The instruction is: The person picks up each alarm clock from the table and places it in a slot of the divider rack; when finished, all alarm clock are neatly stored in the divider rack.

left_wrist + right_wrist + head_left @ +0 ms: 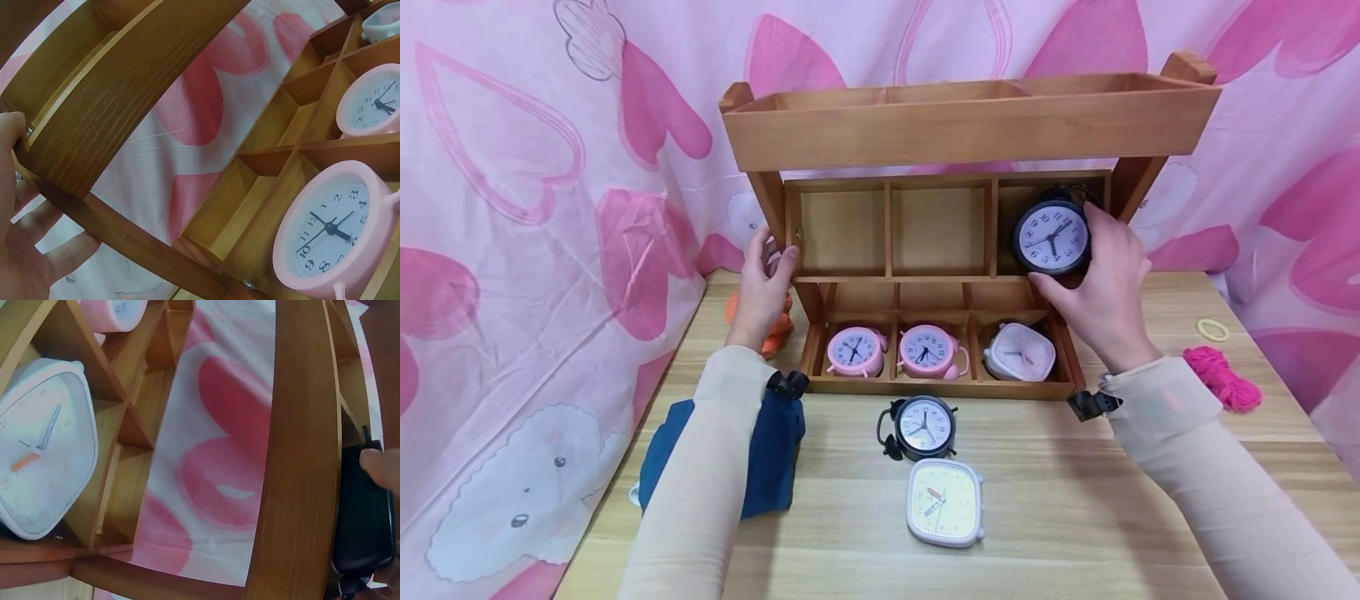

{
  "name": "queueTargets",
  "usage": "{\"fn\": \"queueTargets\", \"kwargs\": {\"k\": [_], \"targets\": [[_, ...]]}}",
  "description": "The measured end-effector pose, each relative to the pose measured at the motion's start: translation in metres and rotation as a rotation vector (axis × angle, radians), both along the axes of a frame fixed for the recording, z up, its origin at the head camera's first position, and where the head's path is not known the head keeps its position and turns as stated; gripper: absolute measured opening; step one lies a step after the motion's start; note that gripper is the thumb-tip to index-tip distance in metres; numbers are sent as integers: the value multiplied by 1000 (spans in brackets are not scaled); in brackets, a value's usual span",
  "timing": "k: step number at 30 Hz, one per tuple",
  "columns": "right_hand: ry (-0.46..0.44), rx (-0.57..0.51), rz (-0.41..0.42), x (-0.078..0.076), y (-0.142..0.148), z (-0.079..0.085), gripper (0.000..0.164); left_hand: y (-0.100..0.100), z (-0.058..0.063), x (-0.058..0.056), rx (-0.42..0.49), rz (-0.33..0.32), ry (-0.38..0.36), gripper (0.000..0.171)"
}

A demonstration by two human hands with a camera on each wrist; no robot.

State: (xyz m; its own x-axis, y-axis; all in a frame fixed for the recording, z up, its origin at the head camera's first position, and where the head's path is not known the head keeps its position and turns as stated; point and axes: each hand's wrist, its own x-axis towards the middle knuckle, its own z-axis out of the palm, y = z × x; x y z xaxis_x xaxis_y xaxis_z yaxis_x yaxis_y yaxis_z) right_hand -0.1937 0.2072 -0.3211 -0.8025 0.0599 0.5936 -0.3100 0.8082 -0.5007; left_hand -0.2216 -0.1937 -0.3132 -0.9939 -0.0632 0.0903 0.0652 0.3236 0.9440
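My right hand (1108,292) grips a round black alarm clock (1051,237), thumb low at its front and fingers at its right side. The clock sits in the right compartment of the wooden shelf's (970,137) middle tier, tilted, face outward; in the right wrist view its black side (362,506) shows under the thumb. My left hand (762,287) holds the shelf's left side, thumb at the middle tier's front edge. Two pink alarm clocks (855,352) and a white clock (1020,352) fill the bottom tier's front compartments.
On the table before the shelf lie a black twin-bell clock (925,427) and a squarish white clock (944,502). Dark blue cloth (775,458) lies under the left forearm, an orange object (778,327) beside the shelf. Pink yarn (1221,379) and a yellow ring (1212,330) are right.
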Motion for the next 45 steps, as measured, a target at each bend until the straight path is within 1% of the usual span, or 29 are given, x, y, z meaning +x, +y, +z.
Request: {"fn": "queueTargets", "kwargs": {"k": [3, 6, 10, 15, 19, 21, 23, 27, 30, 35, 40, 45], "targets": [[-26, 28, 14, 0, -1, -1, 86, 0, 0, 0, -3, 2, -2, 61], [-44, 32, 29, 2, -2, -1, 83, 0, -1, 0, -2, -2, -1, 61], [-10, 7, 55, 10, -1, 1, 79, 0, 0, 1, 3, -1, 4, 62], [39, -24, 126, 28, -2, 3, 75, 0, 1, 0, 4, 0, -7, 63], [60, -7, 223, 49, -8, -3, 78, 0, 0, -1, 9, 4, -10, 64], [43, 3, 273, 60, -12, -11, 81, -1, -1, -3, 12, 6, -7, 63], [-5, 14, 312, 72, -17, -20, 84, -1, -3, -5, 15, 9, -4, 63], [-155, 30, 365, 96, -27, -43, 89, -2, -6, -8, 17, 10, -2, 64], [-248, 46, 404, 112, -35, -62, 91, -2, -5, -6, 18, 9, 1, 63], [-360, 77, 468, 132, -47, -92, 94, 0, 0, -2, 15, 6, 5, 60], [-427, 104, 523, 149, -58, -115, 95, 2, 1, -1, 30, -2, 15, 60], [-479, 116, 552, 165, -67, -132, 99, 1, 0, -2, 24, 0, 12, 61]]}}
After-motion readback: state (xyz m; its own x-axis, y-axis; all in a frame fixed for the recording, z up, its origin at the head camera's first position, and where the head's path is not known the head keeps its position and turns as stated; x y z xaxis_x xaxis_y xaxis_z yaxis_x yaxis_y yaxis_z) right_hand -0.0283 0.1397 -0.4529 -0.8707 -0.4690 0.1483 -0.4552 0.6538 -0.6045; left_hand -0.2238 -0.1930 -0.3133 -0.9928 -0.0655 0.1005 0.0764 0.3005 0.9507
